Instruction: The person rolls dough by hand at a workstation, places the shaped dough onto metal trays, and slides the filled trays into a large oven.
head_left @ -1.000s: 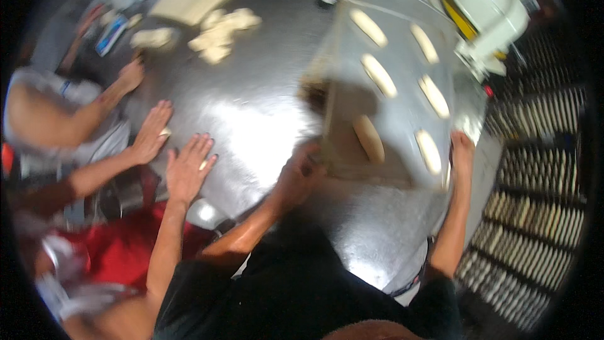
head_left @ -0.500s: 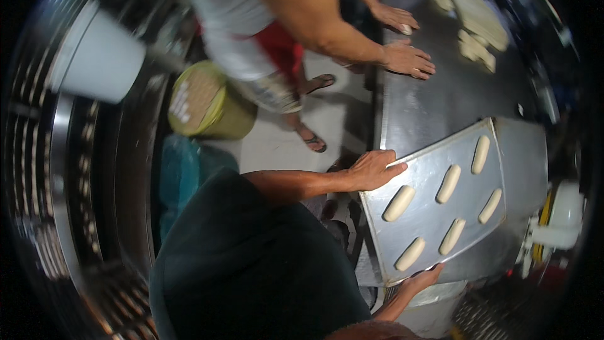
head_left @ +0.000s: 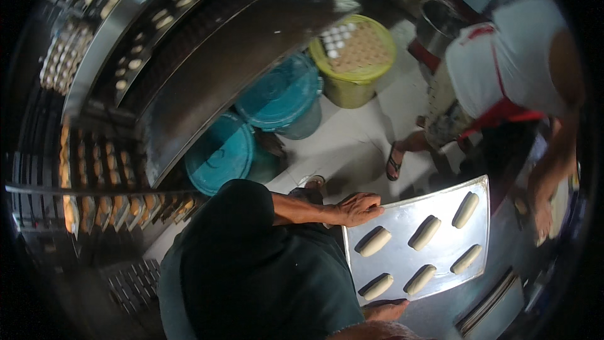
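Note:
A flat metal baking tray point(head_left: 393, 262) is held out in front of me. Two rows of three pale dough logs point(head_left: 425, 233) lie on it, spaced apart. My left hand point(head_left: 360, 209) is closed on the tray's near left corner, thumb along the rim. At the near right corner, my right hand point(head_left: 385, 310) grips the edge from beneath, its fingers partly hidden under the tray. Part of the tray hangs over the metal worktable point(head_left: 434, 315), and its far left corner reaches past the table's edge.
A co-worker in a white top point(head_left: 481, 69) leans over the table at right, one hand point(head_left: 542, 219) low on it. Two teal lidded bins point(head_left: 220, 154) and a yellow bucket point(head_left: 349, 91) bearing an egg tray stand on the floor. A rack of baked bread point(head_left: 119, 214) is at left.
My view and body have turned left, bringing the bins and bread rack into sight. The tray has swung away from over the table with both hands still on it; the dough logs keep their places.

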Demonstrator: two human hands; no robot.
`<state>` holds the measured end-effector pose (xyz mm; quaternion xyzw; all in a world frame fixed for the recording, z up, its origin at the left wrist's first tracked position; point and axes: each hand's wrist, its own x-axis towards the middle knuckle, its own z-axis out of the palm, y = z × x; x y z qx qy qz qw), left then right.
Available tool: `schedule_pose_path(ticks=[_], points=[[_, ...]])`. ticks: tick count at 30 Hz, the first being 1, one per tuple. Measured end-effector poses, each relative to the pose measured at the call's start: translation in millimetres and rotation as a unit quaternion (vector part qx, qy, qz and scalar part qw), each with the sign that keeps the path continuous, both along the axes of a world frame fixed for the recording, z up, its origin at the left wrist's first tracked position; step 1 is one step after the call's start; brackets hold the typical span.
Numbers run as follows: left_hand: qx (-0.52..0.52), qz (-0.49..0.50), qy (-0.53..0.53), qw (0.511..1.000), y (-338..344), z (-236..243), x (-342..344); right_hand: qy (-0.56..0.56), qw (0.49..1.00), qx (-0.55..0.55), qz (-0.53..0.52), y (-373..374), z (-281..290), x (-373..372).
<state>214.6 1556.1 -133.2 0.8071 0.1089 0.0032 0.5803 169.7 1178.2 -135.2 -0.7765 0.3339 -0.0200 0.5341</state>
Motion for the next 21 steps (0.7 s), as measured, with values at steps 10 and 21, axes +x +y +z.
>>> schedule_pose_path(ticks=[10, 21], points=[[-0.085, 0.362, -0.005, 0.928, 123, 35, -191, -0.162, 0.884, -0.083, 0.431, 172, 6, 76], [-0.031, 0.771, 0.005, 0.636, 176, 59, -395, 0.14, 0.608, 0.222, 0.75, 515, 50, 52]])
